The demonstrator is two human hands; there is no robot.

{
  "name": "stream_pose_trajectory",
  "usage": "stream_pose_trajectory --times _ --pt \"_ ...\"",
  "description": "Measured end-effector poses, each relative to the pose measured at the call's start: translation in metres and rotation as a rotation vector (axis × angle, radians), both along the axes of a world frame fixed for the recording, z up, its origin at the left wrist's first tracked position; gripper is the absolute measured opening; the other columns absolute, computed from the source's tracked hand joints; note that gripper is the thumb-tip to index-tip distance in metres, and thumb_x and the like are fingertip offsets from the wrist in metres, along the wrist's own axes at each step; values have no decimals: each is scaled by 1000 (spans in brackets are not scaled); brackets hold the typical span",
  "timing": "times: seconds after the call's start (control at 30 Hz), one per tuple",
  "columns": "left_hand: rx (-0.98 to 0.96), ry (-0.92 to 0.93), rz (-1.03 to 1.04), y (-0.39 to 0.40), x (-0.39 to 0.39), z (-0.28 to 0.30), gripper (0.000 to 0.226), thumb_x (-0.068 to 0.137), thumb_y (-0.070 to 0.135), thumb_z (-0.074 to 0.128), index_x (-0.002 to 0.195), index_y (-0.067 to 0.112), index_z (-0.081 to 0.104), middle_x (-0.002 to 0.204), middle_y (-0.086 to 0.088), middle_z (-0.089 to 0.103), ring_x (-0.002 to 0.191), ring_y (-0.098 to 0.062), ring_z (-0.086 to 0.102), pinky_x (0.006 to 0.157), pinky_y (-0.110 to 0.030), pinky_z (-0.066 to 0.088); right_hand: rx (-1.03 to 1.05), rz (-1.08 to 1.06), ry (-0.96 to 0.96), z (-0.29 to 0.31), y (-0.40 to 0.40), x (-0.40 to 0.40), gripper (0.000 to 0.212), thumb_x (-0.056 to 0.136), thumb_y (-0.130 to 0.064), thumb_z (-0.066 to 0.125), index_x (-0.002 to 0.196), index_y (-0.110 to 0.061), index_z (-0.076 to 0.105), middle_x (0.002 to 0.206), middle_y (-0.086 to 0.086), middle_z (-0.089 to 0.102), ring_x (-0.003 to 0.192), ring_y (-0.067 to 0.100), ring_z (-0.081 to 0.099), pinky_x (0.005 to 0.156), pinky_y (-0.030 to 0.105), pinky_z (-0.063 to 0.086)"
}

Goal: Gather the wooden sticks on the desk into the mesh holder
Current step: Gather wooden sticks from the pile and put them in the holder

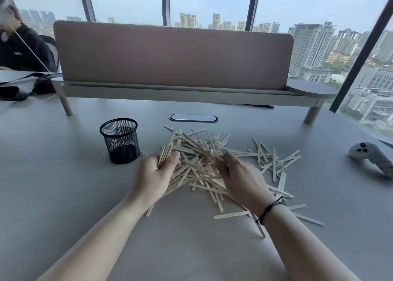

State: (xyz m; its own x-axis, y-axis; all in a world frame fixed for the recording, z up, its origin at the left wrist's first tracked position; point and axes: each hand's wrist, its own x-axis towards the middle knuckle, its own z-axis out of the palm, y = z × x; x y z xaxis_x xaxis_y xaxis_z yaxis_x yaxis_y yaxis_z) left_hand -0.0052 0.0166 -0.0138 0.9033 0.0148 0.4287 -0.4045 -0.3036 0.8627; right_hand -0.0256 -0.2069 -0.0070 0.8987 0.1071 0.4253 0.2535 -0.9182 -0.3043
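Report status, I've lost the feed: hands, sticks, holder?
Left hand grips a stick bundle. Right hand grips sticks from the pile. Mesh holder upright, looks empty, path clear.

A high-rise office: grey shared table point(63, 195) with a tall pinkish fabric divider panel point(172, 55), city towers through floor-to-ceiling windows point(319, 8) behind that divider.

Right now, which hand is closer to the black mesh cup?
Left. The left hand, gripping sticks, sits just right of the mesh cup; the right hand is farther right, across the pile.
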Motion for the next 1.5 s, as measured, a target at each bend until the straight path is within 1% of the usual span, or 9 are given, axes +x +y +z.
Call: stream_pose_trajectory --times 0.27,0.47,0.77,0.9,1.03,1.13,1.27,1.4,1.5 --pt "-97 20 -12 -1 1 -2 51 84 64 55 70 16 69 45 4 49 44 -15 45 60 -44 52 -40 -27 94 0 6 7 68 79 -80 46 69 -14 39 60 2 51 66 33 56 51 34 37" --pt "-173 47 -5 1 -1 2 51 76 66 60 66 16 69 44 7 47 37 -6 44 46 -21 38 -16 8 123 8 10 10 74 59 -87 61 68 -17 38 60 0 50 60 25 49 53 35 39" --pt "-407 102 15 7 4 5 50 73 64 68 62 16 63 50 -2 42 39 -14 30 47 -23 24 109 71 -6 38 17 13 56 91 -48 61 58 -16 29 47 0 38 51 26 39 50 36 35" --pt "-506 127 -113 7 2 8 84 60 75 76 81 -4 58 58 -9 37 36 -9 26 39 -17 22 210 148 -97 65 29 17 54 95 -43 57 58 -13 33 43 3 40 45 24 46 49 37 42" --pt "-440 58 -285 3 -6 12 66 54 78 79 92 23 72 55 7 56 36 -4 30 39 -18 26 64 209 -93 66 54 16 45 93 -42 53 61 -16 36 51 -1 44 55 28 49 49 36 39" --pt "-458 60 -291 -4 -12 16 62 54 67 85 97 24 72 48 8 53 37 -3 34 39 -15 29 -13 260 -34 48 76 13 19 84 -36 39 74 -22 47 65 -1 57 70 33 60 53 34 41" --pt "-540 125 -159 -4 -7 15 32 63 42 84 79 16 76 55 -9 48 37 -10 34 39 -18 24 20 303 -90 27 95 10 46 80 -34 31 120 -41 53 82 -4 73 78 25 67 59 38 53" --pt "-543 150 -60 -3 -3 10 70 70 51 79 81 -15 60 59 -14 42 43 -16 33 46 -30 20 114 287 -115 19 101 13 35 79 -35 34 104 -30 59 79 1 72 77 31 66 57 41 52" --pt "-552 154 3 -8 -7 11 64 75 60 75 76 -4 70 64 -19 49 45 -17 34 47 -29 23 127 246 -110 18 101 12 19 80 -28 47 92 -26 62 76 4 70 74 34 65 53 37 49"
